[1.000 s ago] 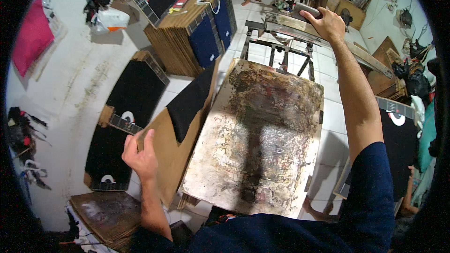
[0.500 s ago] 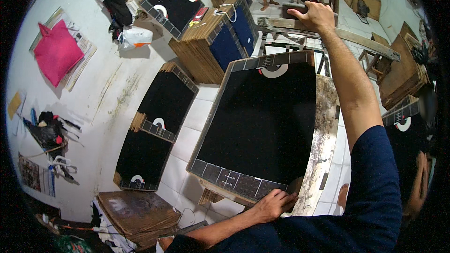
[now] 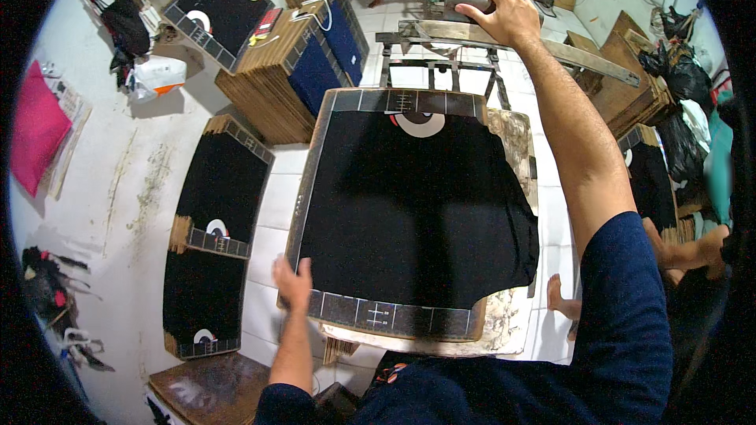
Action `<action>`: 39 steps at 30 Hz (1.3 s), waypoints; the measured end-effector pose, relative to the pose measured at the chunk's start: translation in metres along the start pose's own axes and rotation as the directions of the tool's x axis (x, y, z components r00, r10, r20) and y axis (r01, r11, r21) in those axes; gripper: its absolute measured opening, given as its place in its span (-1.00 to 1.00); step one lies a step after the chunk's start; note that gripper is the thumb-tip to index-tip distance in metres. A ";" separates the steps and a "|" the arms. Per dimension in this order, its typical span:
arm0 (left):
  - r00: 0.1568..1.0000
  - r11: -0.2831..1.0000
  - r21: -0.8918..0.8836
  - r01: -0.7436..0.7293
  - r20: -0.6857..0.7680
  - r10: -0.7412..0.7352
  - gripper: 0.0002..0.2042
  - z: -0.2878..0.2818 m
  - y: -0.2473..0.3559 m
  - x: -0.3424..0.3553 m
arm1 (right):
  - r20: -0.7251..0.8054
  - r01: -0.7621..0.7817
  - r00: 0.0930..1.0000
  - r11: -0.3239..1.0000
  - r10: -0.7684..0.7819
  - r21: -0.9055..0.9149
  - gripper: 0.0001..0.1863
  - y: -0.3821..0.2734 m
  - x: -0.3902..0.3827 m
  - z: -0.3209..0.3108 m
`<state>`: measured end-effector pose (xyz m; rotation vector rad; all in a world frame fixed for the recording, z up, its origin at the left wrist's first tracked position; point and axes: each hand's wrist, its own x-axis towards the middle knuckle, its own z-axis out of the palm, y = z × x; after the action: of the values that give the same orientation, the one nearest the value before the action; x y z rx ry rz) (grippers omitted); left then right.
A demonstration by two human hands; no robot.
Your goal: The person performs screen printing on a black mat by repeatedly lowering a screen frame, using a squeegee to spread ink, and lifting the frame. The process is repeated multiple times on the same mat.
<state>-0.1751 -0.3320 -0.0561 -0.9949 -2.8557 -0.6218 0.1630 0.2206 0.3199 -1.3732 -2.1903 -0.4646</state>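
Observation:
A black fabric piece (image 3: 394, 205) lies on a flat board (image 3: 346, 313) with grid-marked ends. Its wavy right edge hangs past the board over a stained tabletop (image 3: 512, 323). A pale ring-shaped print (image 3: 421, 126) shows at the fabric's far end. My left hand (image 3: 293, 283) is at the board's near left edge, fingers apart and slightly blurred, holding nothing. Far forward, beyond the board, my right hand (image 3: 510, 20) is closed around a dark grey bar-like piece (image 3: 470, 5) above a wooden beam (image 3: 583, 53). Its fingers are partly hidden.
Left on the floor lie two more boards with black fabric (image 3: 224, 165). A stack of boards (image 3: 276, 94) carries a red object (image 3: 266, 24). Beyond the table stands a dark metal frame (image 3: 441, 71). Another person's foot (image 3: 555, 293) is at the right.
My left hand has left the fabric's near right corner for the board's left edge. The fabric's right side now spreads beyond the board. My view has turned right.

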 end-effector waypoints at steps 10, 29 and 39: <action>0.854 0.629 -0.585 0.512 0.426 -0.299 -0.54 -0.012 -0.084 -0.031 | -0.104 0.013 0.994 1.000 -0.011 0.014 -0.01 0.000 0.004 0.004; 0.824 0.881 -0.437 0.182 0.557 0.105 -0.54 -0.039 -0.063 -0.095 | -0.028 -0.076 0.997 0.996 0.077 0.038 -0.03 -0.009 -0.001 -0.014; 0.816 0.929 -0.361 0.080 0.558 0.147 -0.48 -0.066 -0.028 -0.086 | 0.027 -0.122 0.992 0.991 0.121 0.048 -0.01 -0.008 0.013 -0.020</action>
<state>-0.1291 -0.4280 -0.0212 -1.5233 -3.2905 -1.0471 0.1557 0.2162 0.3435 -1.4820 -2.1073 -0.3481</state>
